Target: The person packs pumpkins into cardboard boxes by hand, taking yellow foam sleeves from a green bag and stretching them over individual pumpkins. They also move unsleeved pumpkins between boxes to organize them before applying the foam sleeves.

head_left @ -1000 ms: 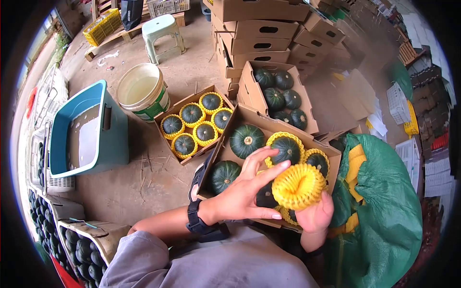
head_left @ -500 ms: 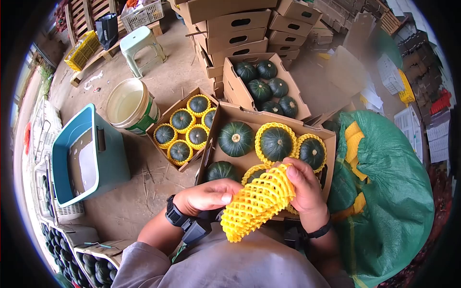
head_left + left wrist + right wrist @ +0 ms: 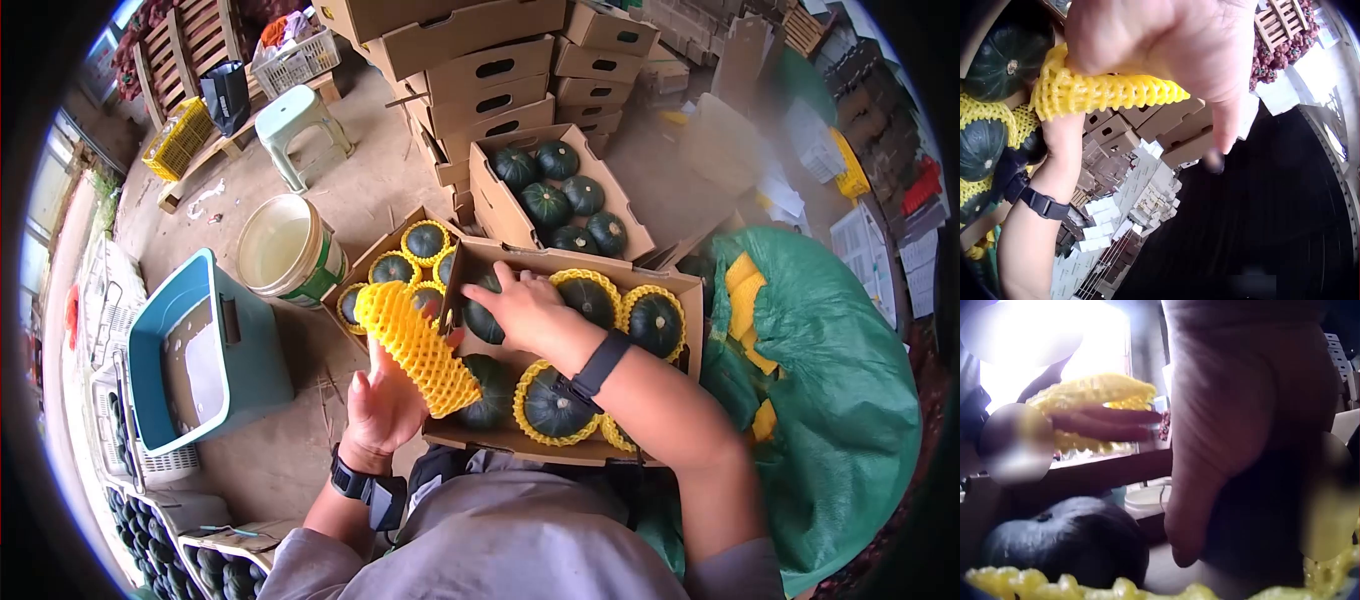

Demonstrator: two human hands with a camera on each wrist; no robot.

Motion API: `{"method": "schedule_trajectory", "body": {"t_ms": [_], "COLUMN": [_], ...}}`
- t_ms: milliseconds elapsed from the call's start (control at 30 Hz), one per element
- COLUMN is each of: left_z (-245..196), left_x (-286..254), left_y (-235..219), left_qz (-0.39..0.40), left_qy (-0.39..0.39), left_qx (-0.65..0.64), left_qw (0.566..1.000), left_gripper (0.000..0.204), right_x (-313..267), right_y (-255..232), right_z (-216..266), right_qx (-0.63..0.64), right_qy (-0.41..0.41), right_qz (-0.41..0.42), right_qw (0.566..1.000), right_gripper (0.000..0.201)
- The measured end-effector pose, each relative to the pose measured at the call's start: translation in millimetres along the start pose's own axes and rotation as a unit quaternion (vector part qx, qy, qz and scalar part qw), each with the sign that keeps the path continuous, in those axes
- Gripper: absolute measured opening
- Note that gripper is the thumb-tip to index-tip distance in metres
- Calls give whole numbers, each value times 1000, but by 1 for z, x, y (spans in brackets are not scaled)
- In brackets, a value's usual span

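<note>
My left hand carries a yellow foam net sleeve over the left side of the near cardboard box. Its fingers run inside the sleeve, as the right wrist view shows, with the thumb held apart. Inside the box, my right hand grips a dark green pumpkin from above, thumb and fingers spread round it. Another bare pumpkin lies nearer my body. Pumpkins in yellow nets, among them one at the right, fill the box's right side.
Left of the box stands a smaller carton of netted pumpkins. Behind is a carton of bare pumpkins, before stacked boxes. A green sack with yellow nets is at the right. A blue tub and white bucket stand left.
The net sleeve, earlier handled by both hands before my body, has moved left on my left hand. My right hand has left it and reached onto the bare pumpkin at the box's far left.
</note>
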State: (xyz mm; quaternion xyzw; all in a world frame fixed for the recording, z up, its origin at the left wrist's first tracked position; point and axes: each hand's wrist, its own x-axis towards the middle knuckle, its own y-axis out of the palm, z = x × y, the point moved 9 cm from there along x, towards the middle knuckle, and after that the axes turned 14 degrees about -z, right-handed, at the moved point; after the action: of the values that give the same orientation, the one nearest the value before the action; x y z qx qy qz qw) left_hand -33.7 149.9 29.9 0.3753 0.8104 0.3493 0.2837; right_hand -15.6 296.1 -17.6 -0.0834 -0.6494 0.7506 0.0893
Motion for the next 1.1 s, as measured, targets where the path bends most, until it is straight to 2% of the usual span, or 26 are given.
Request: {"method": "schedule_trajectory", "body": {"t_ms": [67,100,133,200,267,300,333,367,400,433,467,500,533,567,633,667,700,733,767,800,833,900,967,1000,1033,1100], "left_z": [12,13,15,17,7,-3,-11,-9,-3,10,23,29,35,38,44,40,32,27,27,25,24,17,18,18,16,13], "left_x": [3,1,2,3,7,10,11,11,8,3,-4,-9,-12,-17,-18,-13,-7,-1,3,5,8,8,10,10,10,8], "left_y": [-15,-16,-15,-6,4,-9,0,5,10,14,19,23,19,16,14,16,24,30,31,31,27,27,28,29,31,28], "left_qz": [-40,-49,-58,-74,-90,-156,-101,-70,-41,-13,16,62,49,35,24,7,-9,-23,-53,-80,-98,-113,-122,-127,-128,-92], "left_qy": [-5,0,5,27,136,176,173,130,82,5,-73,-101,-131,-160,-184,-143,-102,-60,-29,11,72,182,173,168,182,232], "left_qx": [50,67,82,89,155,168,132,85,36,-32,-98,-135,-123,-111,-101,-52,-2,50,55,66,115,220,202,195,206,330], "left_qw": [998,997,995,993,974,957,971,985,995,999,992,984,983,980,978,988,995,997,997,995,986,952,956,958,953,910], "left_gripper": [102,102,103,112,105,95,87,87,88,87,86,82,81,81,81,81,81,81,83,84,84,84,84,84,86,89], "right_x": [6,3,1,-22,-54,-67,-78,-83,-90,-89,-91,-96,-103,-101,-97,-95,-94,-94,-98,-105,-113,-119,-114,-110,-107,-97], "right_y": [-5,-14,-25,-75,-108,-121,-123,-107,-82,-56,-25,-19,-18,-24,-37,-47,-68,-76,-92,-109,-112,-117,-122,-105,-107,-101], "right_z": [-4,-4,-1,10,37,40,24,2,-14,-8,12,32,51,48,21,9,-5,-23,-32,-35,-36,-20,-7,-12,-10,-1], "right_qx": [80,130,196,322,368,455,542,646,730,775,839,871,894,927,923,919,878,778,677,556,470,395,331,417,430,496], "right_qy": [3,37,37,35,-4,-2,28,124,220,229,220,183,144,121,132,137,193,194,184,168,148,106,64,140,137,106], "right_qz": [23,36,-23,-212,-276,-224,-244,-218,-185,-119,-14,66,145,132,53,13,-109,-216,-333,-440,-520,-553,-547,-496,-484,-434], "right_qw": [997,990,980,922,888,862,803,722,619,576,497,451,399,329,357,370,425,557,631,685,697,726,767,749,750,744], "right_gripper": [89,97,99,92,72,58,49,48,47,47,50,51,53,54,47,43,22,11,16,20,28,29,29,29,32,40]}}
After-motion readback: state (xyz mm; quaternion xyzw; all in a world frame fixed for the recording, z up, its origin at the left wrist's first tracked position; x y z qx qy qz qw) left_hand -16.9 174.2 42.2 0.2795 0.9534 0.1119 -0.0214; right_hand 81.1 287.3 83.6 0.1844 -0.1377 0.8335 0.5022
